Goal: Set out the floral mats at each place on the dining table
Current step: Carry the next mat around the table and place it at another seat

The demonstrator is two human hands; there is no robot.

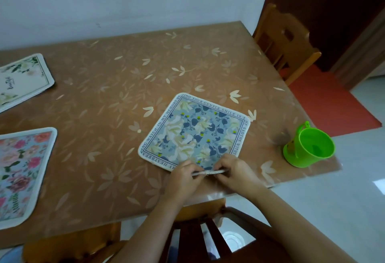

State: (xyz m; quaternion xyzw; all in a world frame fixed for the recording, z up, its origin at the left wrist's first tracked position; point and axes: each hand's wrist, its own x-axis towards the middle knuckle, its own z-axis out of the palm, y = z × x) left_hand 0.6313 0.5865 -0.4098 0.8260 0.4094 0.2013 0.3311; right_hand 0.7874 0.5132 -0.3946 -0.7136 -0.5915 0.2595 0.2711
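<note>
Border text on your square blue floral mat w/ white trim (195, 131) reads in caps "IN MY MEMORY" and "YOUR GENTLE SMILE IS THE"; the rest is too small or under your fingers. The print is cream blooms, navy leaves and small yellow dots inside a thin dark frame line.

The mat lies turned like a diamond on the brown leaf-print table w/ glossy clear cover (125, 70), near the front edge and right of centre. Its near corner is raised off the surface. Your left hand (183, 176) and right hand (233, 171) both pinch that corner, fingers curled on the trim.

At far left, the white rounded mat w/ green leaves (23, 79) carries a script word, prob. "Beautiful". In front of it is the pale-blue rounded mat w/ pink roses (20, 171). The lime-green plastic cup (310, 146) stands at the table's right corner, apart from the blue mat.
</note>
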